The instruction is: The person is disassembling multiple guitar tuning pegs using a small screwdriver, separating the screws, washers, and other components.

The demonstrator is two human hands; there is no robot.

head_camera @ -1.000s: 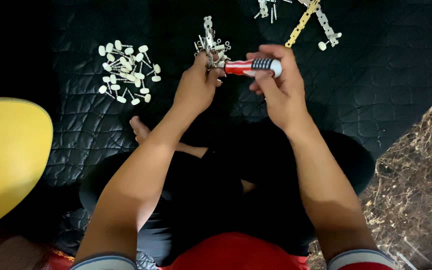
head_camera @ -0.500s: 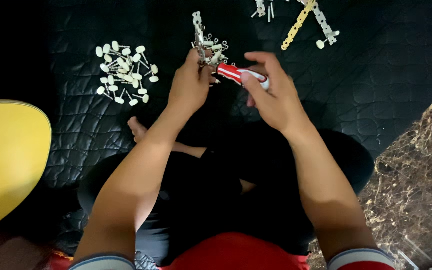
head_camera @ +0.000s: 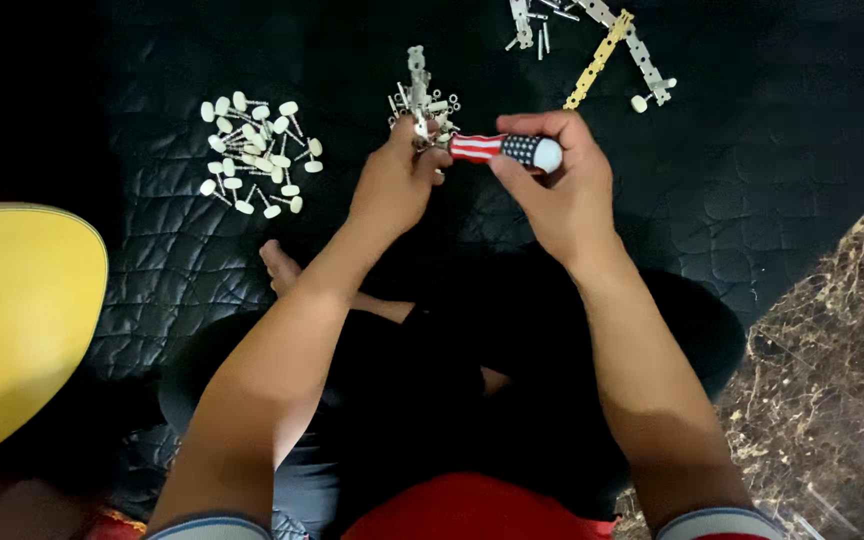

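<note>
Head view, screwdriver (head_camera: 505, 149) tip hidden behind left hand (head_camera: 392, 185)

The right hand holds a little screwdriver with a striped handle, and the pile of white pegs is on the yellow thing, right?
Not quite. In the head view the white pegs lie on the black mat, apart from the yellow thing. The right hand does hold the striped screwdriver.

Dim, high-contrast picture: dark quilted mat (head_camera: 752, 150) swallows detail, pale parts glare, edges soft.
</note>
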